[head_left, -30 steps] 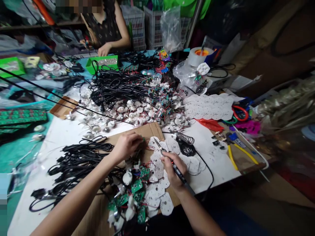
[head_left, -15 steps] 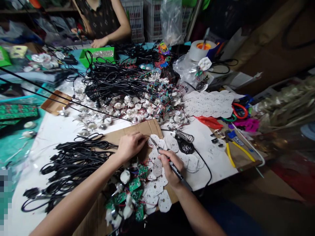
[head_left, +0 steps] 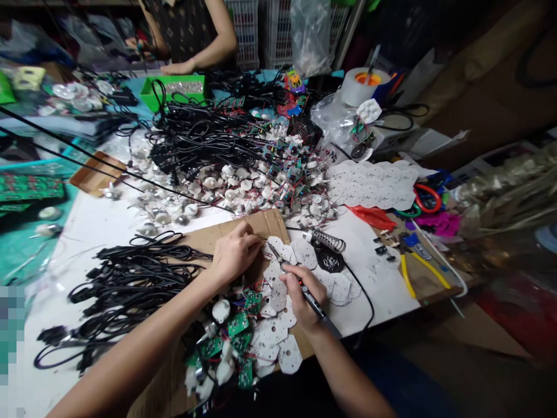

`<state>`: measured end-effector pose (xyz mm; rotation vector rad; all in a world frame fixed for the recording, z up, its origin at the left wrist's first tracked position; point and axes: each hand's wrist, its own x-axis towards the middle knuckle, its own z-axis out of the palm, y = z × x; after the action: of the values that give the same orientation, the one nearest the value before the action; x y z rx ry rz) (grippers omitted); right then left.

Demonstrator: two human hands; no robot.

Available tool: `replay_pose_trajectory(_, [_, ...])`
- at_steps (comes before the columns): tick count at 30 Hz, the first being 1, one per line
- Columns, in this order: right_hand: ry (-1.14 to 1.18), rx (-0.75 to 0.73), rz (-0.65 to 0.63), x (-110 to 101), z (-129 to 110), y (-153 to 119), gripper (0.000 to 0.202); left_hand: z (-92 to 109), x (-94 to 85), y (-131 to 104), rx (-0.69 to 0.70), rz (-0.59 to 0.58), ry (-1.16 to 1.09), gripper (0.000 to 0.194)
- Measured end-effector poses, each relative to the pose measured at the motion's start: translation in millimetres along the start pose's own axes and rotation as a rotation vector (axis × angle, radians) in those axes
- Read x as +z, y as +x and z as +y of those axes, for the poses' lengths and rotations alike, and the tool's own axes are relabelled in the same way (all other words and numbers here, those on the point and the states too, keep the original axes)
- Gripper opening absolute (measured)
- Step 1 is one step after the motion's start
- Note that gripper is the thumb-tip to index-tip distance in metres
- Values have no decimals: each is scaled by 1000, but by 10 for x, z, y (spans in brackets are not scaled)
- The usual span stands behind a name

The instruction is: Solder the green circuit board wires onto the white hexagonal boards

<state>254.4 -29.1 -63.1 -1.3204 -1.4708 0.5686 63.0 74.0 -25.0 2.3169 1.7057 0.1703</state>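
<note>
My right hand point(head_left: 307, 293) grips a black soldering iron point(head_left: 317, 307) like a pen. The iron's tip meets a white octagonal circuit board point(head_left: 275, 247) at the top of a row of such boards. Just left of that board, my left hand point(head_left: 235, 252) is closed, its fingertips pinching a thin wire point(head_left: 263, 238) that runs to the board's edge. Below my hands lie green circuit boards point(head_left: 238, 325) with red wires and white round motor parts point(head_left: 221, 312). A cardboard sheet point(head_left: 261, 223) lies under the work.
Bundled black cables point(head_left: 143, 278) lie at left. A heap of white motors point(head_left: 230, 186) spreads behind the cardboard. A coiled iron stand point(head_left: 328, 241), yellow-handled pliers point(head_left: 424, 270) and a white board panel point(head_left: 374, 183) are at right. A co-worker's arm point(head_left: 213, 49) shows across the table.
The camera view has shifted slightly. Both hands keep nearly the same place over the board, iron and wire still held. The co-worker's hand has moved slightly behind the green tray.
</note>
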Motion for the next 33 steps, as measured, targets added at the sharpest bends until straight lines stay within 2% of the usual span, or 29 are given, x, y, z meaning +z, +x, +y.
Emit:
replay_pose_trajectory(18, [-15, 15, -13, 7, -32, 11, 20, 54, -42, 33, 2, -21, 11, 23])
replay_pose_trajectory(27, [-56, -144, -48, 23, -26, 13, 22, 68, -25, 38, 25, -7, 24, 25])
replay_pose_trajectory(33, [-48, -124, -10, -3, -20, 5, 24, 82, -45, 50, 19, -24, 37, 26])
